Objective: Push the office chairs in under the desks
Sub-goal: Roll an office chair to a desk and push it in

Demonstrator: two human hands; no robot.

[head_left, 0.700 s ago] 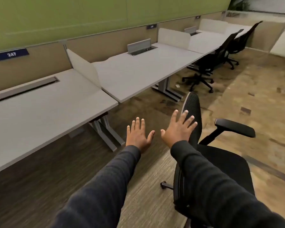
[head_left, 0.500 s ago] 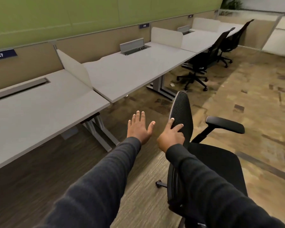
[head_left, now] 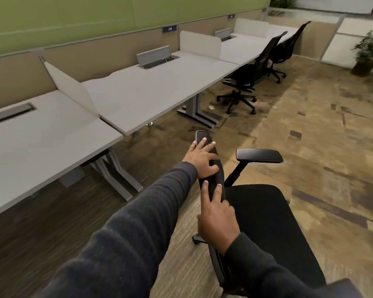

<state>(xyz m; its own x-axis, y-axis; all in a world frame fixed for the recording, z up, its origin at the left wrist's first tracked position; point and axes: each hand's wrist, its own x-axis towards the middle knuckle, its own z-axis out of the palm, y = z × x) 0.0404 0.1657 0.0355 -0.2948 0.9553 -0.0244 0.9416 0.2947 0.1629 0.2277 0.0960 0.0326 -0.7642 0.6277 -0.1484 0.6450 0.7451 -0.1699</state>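
Both hands rest on the backrest (head_left: 211, 166) of the near office chair (head_left: 265, 222): the left hand (head_left: 202, 160) lies higher up with fingers spread flat across its top edge, and the right hand (head_left: 216, 220) wraps around the same edge just below. Beyond and left of the hands stands the row of desks (head_left: 151, 91); the chair sits apart from them on the carpet (head_left: 310, 125). Farther ahead, two more chairs (head_left: 252, 74) stand at the desks.
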